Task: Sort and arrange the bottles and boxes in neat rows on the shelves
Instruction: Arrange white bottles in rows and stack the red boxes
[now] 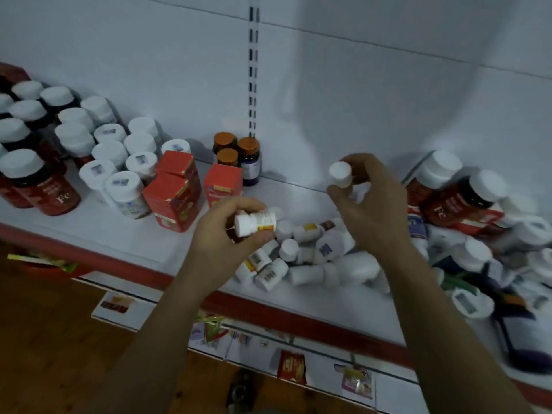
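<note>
Your left hand (219, 236) curls round a small yellow-label bottle (255, 224), thumb and fingers pinching it so that it lies sideways with its white cap pointing left, just above the shelf (119, 237). Your right hand (373, 204) is raised a little farther and to the right, its fingers wrapped round a plain white bottle (340, 174) whose cap points left, toward your other hand; the two bottles are apart. Below and between your hands lies a loose pile (301, 252) of small white bottles, tumbled on their sides near the shelf's red front edge. To the left of your left hand stand three red boxes (176, 194), upright and close together, and behind them, against the back wall, three dark bottles with copper caps (239, 155). Farther left, white-capped white bottles (119, 162) stand in rough rows, and at the far left are red bottles (44, 186) marked Fe, also upright. On the right, past your right hand, a jumbled heap (466, 201) of larger red and white bottles and boxes leans and lies at all angles. A lower shelf (388, 383) near you holds a few small packets (291, 367).
</note>
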